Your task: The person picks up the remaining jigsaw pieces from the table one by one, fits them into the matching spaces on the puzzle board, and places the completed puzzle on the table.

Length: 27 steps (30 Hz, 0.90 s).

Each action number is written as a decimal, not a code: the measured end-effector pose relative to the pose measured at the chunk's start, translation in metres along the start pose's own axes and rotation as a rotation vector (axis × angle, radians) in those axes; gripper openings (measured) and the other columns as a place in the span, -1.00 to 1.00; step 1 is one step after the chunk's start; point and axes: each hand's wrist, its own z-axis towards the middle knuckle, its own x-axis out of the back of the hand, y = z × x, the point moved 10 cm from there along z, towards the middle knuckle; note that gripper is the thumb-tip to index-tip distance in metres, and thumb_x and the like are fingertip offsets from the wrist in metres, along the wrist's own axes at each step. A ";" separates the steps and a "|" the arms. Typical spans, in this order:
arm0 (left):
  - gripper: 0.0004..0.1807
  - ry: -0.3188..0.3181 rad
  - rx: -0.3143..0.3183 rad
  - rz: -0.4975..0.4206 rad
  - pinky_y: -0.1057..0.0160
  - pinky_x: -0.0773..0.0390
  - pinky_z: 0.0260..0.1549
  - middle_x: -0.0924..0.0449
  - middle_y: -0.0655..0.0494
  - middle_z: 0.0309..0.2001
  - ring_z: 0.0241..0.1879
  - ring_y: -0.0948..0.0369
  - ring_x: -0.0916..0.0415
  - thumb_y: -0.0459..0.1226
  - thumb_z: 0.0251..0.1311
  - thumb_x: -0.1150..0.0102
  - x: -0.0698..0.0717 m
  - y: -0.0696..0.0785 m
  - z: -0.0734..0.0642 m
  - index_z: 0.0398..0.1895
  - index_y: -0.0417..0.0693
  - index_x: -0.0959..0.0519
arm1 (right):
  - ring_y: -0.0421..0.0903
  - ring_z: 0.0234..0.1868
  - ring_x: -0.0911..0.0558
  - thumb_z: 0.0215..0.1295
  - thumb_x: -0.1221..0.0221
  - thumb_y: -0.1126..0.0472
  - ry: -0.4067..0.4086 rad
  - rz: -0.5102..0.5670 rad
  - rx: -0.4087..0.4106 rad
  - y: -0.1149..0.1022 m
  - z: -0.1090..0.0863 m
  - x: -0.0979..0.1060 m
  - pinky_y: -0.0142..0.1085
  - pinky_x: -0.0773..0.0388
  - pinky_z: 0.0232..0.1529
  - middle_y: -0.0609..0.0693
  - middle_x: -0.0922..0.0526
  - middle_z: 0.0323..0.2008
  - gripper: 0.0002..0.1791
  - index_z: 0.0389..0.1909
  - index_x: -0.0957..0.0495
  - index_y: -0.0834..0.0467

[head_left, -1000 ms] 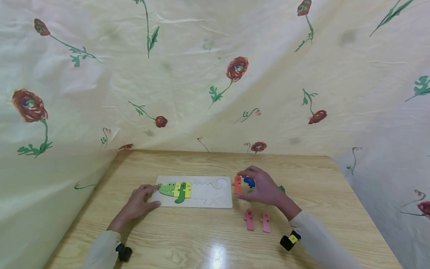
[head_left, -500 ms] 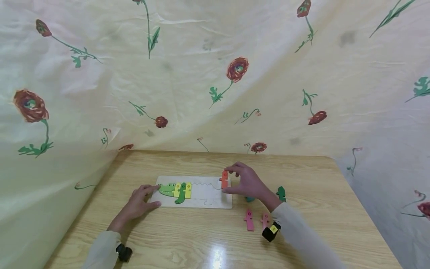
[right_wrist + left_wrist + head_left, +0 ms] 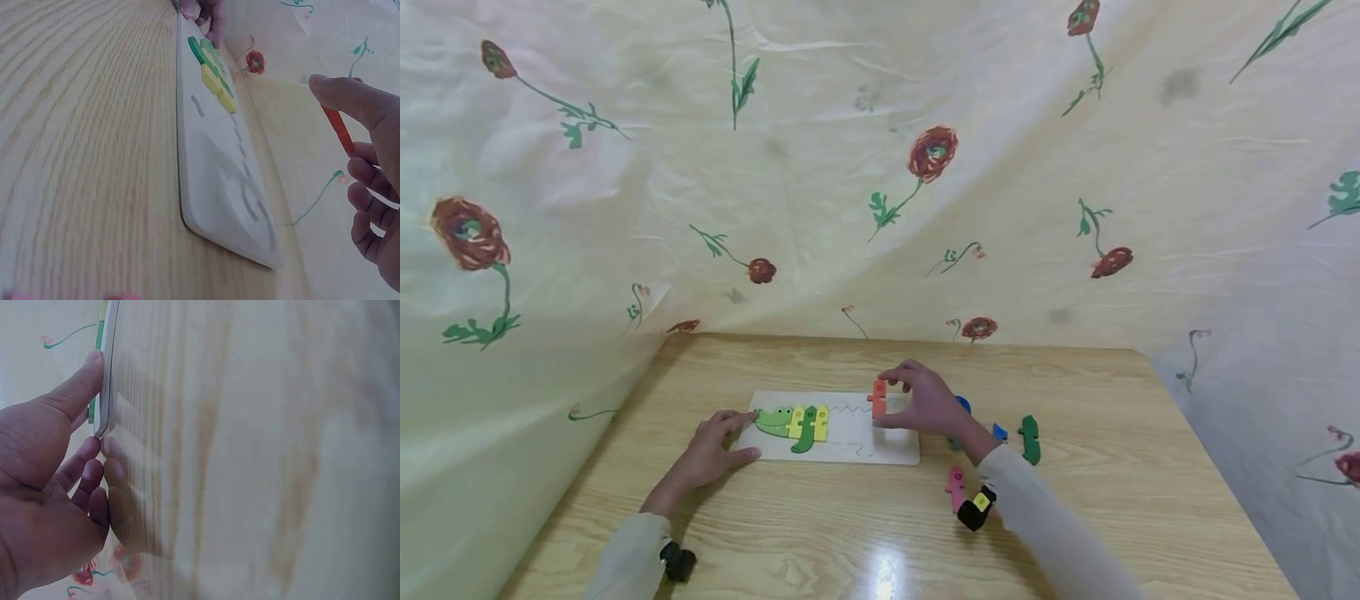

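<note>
My right hand [image 3: 922,404] pinches an orange puzzle piece [image 3: 879,400] between thumb and fingers, over the right part of a white puzzle board [image 3: 842,455]. In the right wrist view the orange piece [image 3: 337,128] shows edge-on, raised above the board [image 3: 206,181]. At the board's left end sit a green crocodile head [image 3: 772,422], yellow pieces [image 3: 822,425] and a green leg piece [image 3: 806,437]. My left hand [image 3: 709,454] rests at that end, index finger by the snout and thumb at the near corner. In the left wrist view its thumb [image 3: 84,381] lies along the board's edge.
Right of the board lie a long green piece [image 3: 1031,440], a small blue piece [image 3: 1000,432] and another blue piece [image 3: 963,404] partly behind my right hand. A pink piece [image 3: 956,490] lies nearer, beside the black wrist camera [image 3: 974,512]. Flowered cloth [image 3: 820,208] surrounds the wooden table [image 3: 820,533].
My right hand has carried the orange piece leftward from beside the board's right edge to over the board. The left hand stays in place.
</note>
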 end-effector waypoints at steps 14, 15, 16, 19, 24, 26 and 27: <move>-0.27 -0.002 0.027 0.009 -0.30 -0.35 0.21 -0.33 -0.24 0.37 0.28 -0.20 -0.24 -0.08 0.20 -0.45 0.000 -0.001 0.000 0.44 0.02 -0.45 | 0.00 -0.09 -0.56 -0.03 -0.58 -0.14 -0.022 0.024 -0.024 0.000 0.017 -0.031 -0.22 -0.56 -0.15 0.02 -0.60 -0.01 -0.23 0.21 -0.63 0.09; -0.27 -0.002 0.027 0.010 -0.30 -0.35 0.20 -0.34 -0.24 0.36 0.28 -0.20 -0.24 -0.08 0.20 -0.45 0.000 -0.001 0.001 0.44 0.02 -0.45 | 0.00 -0.09 -0.56 -0.03 -0.57 -0.14 -0.026 0.025 -0.024 0.000 0.018 -0.033 -0.22 -0.55 -0.15 0.03 -0.60 -0.01 -0.23 0.22 -0.63 0.09; -0.27 -0.002 0.026 0.010 -0.30 -0.35 0.20 -0.34 -0.24 0.36 0.27 -0.20 -0.24 -0.08 0.20 -0.45 0.000 -0.001 0.001 0.44 0.01 -0.45 | 0.00 -0.09 -0.56 -0.03 -0.57 -0.14 -0.029 0.029 -0.025 0.000 0.018 -0.034 -0.22 -0.55 -0.14 0.03 -0.60 -0.01 -0.23 0.22 -0.63 0.09; -0.27 -0.002 0.022 0.009 -0.30 -0.35 0.20 -0.33 -0.25 0.37 0.28 -0.21 -0.24 -0.09 0.20 -0.45 0.000 0.000 0.001 0.44 0.01 -0.45 | 0.00 -0.09 -0.55 -0.01 -0.57 -0.13 -0.037 0.036 -0.024 -0.002 0.019 -0.038 -0.22 -0.55 -0.13 0.06 -0.60 0.00 -0.23 0.23 -0.62 0.09; -0.26 -0.004 0.019 0.009 -0.30 -0.35 0.19 -0.32 -0.26 0.37 0.27 -0.21 -0.24 -0.06 0.20 -0.45 -0.001 -0.002 0.001 0.44 0.01 -0.45 | 0.00 -0.09 -0.55 0.00 -0.56 -0.14 -0.052 0.048 -0.025 -0.005 0.022 -0.046 -0.23 -0.54 -0.13 0.06 -0.60 -0.02 -0.23 0.23 -0.62 0.09; -0.26 -0.004 0.012 0.004 -0.30 -0.35 0.18 -0.33 -0.25 0.37 0.27 -0.20 -0.25 -0.06 0.19 -0.45 0.000 -0.002 0.001 0.44 0.01 -0.45 | -0.03 -0.10 -0.55 -0.01 -0.57 -0.15 -0.056 0.050 -0.029 -0.006 0.024 -0.050 -0.24 -0.55 -0.13 0.04 -0.60 -0.02 -0.22 0.23 -0.62 0.08; -0.26 -0.005 0.006 0.000 -0.30 -0.35 0.18 -0.33 -0.25 0.37 0.26 -0.20 -0.25 -0.06 0.19 -0.45 0.000 -0.002 0.001 0.44 0.00 -0.45 | -0.04 -0.10 -0.55 -0.02 -0.57 -0.16 -0.056 0.048 -0.031 -0.006 0.024 -0.051 -0.25 -0.55 -0.14 0.02 -0.60 -0.02 -0.22 0.23 -0.62 0.08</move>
